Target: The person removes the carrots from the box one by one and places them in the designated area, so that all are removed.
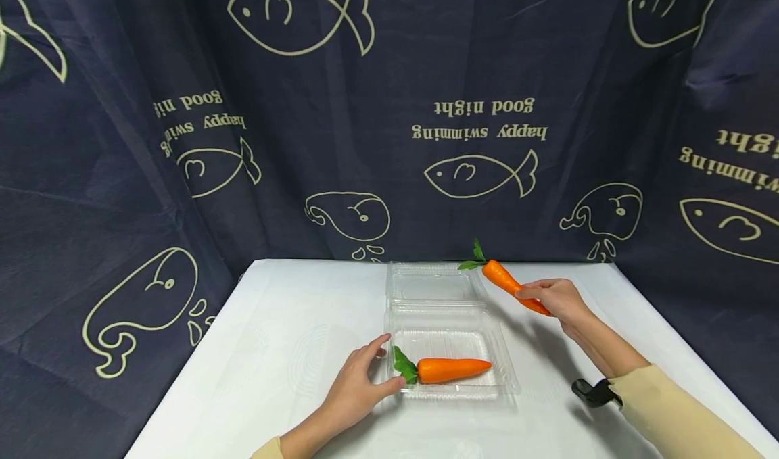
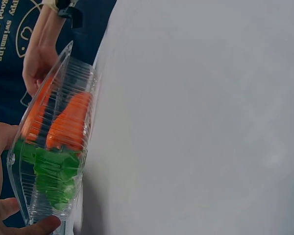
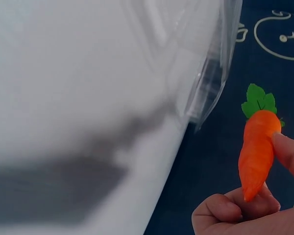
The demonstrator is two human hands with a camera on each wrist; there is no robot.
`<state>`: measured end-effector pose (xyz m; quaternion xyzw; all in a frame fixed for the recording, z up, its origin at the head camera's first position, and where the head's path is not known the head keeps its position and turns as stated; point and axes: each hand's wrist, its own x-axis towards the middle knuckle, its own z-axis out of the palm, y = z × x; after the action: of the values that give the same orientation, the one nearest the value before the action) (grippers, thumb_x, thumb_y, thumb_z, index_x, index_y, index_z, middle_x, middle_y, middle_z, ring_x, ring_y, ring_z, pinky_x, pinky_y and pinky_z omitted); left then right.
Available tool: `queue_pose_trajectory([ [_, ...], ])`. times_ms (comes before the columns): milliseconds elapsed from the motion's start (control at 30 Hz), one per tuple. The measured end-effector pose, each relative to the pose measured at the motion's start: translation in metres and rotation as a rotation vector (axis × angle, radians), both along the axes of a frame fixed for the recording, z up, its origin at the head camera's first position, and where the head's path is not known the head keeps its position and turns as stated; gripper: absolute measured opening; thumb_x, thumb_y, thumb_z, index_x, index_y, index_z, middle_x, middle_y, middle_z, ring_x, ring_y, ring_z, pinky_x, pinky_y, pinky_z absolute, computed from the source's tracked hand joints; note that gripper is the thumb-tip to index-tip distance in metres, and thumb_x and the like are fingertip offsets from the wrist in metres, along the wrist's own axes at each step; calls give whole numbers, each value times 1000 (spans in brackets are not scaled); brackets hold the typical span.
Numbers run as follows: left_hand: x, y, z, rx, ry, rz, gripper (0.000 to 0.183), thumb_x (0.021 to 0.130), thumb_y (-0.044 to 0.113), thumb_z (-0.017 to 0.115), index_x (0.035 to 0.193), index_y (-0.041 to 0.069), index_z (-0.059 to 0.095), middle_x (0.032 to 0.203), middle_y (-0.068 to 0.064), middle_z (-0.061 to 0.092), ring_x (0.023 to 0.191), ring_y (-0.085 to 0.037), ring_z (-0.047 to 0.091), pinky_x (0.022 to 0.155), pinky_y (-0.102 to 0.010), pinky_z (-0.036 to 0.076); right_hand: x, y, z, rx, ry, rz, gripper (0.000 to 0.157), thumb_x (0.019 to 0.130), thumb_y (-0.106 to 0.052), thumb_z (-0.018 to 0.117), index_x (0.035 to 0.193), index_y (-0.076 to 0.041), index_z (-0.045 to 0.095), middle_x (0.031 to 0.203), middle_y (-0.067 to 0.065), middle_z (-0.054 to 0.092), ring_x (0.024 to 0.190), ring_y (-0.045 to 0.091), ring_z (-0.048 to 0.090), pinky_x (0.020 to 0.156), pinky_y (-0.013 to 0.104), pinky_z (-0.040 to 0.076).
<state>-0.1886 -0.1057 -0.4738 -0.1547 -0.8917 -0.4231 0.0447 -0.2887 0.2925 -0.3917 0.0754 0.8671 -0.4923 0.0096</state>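
Observation:
In the head view, an orange toy carrot (image 1: 453, 370) with green leaves lies sideways in the near half of a clear plastic box (image 1: 447, 341). Its leaves point left. My left hand (image 1: 353, 388) is at the box's left side, thumb and fingers spread along the rim. The left wrist view shows a fingertip (image 2: 46, 224) against the ribbed wall. My right hand (image 1: 556, 300) pinches a second toy carrot (image 1: 502, 278) near its tapered end, held above the table right of the box. Its green leaves (image 3: 258, 100) point away from the hand.
The box's hinged lid (image 1: 435, 286) lies folded back toward the far table edge. A white table (image 1: 286, 351) carries the box. Dark blue cloth (image 1: 389, 121) with fish and whale drawings hangs behind and at the sides. The right wrist wears a black band (image 1: 596, 393).

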Motion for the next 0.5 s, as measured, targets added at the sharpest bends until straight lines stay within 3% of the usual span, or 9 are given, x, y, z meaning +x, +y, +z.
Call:
queue_pose_trajectory([
  [500, 0, 0, -1, 4, -1, 0, 81, 83, 52, 78, 150, 21, 46, 127, -5, 64, 123, -30, 54, 103, -55, 44, -4, 38, -18, -4, -15, -127, 43, 81, -35, 82, 112, -6, 77, 85, -14, 66, 83, 12, 56, 72, 28, 46],
])
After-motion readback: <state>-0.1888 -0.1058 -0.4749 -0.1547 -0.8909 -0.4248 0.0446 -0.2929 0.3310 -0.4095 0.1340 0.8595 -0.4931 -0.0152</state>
